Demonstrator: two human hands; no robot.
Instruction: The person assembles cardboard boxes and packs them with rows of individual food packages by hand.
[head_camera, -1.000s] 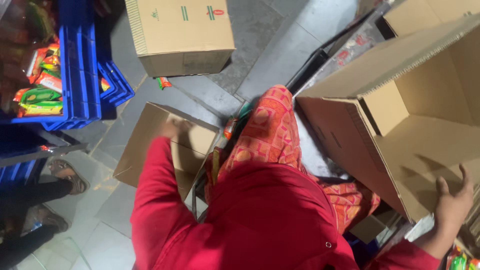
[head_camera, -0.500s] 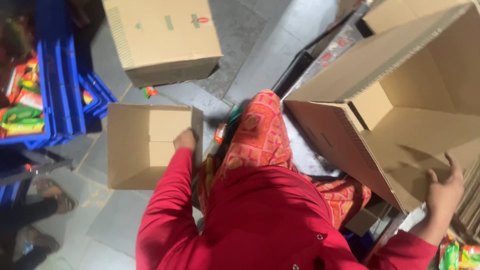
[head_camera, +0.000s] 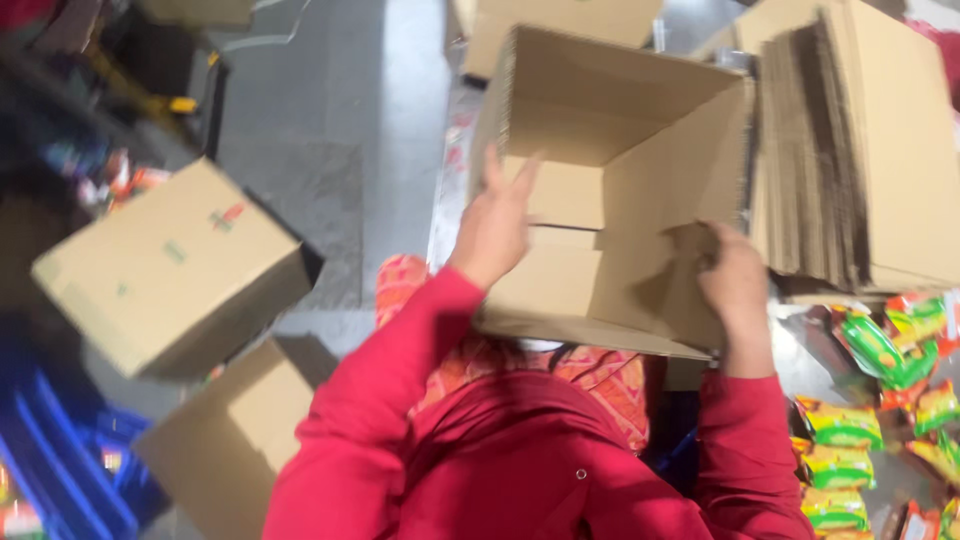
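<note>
Both hands are on the open brown corrugated cardboard box (head_camera: 620, 190), which sits in front of the person's lap, open side facing the camera, flaps out.

Left hand (head_camera: 497, 222): fingers spread and pointing up, palm flat against the box's left wall and edge. Open and pressing rather than clamped.

Right hand (head_camera: 733, 280): at the lower right corner of the box, fingers curled over the right wall's edge and an inner flap. It looks like a grip on the cardboard, but motion blur hides the fingertips.

The hands are well apart, one on each side of the box opening. Red sleeves (head_camera: 370, 420) on both arms, and patterned orange-red fabric (head_camera: 600, 370) shows under the box's near flap.

Surroundings:
- Stack of flat, folded brown cardboard sheets (head_camera: 860, 150), just right of the box and touching or nearly touching its right wall.
- Closed brown cardboard carton (head_camera: 175, 265) at left, tilted, on the grey tiled floor (head_camera: 330, 150).
- Second open brown carton (head_camera: 235, 440) below it, beside the left sleeve.
- Another brown carton (head_camera: 560, 20) behind the held box, only partly in view.
- Green, yellow and red snack packets (head_camera: 870, 420) piled at lower right, near the right arm.
- Blue plastic crate (head_camera: 60, 460) at lower left, blurred.
</note>
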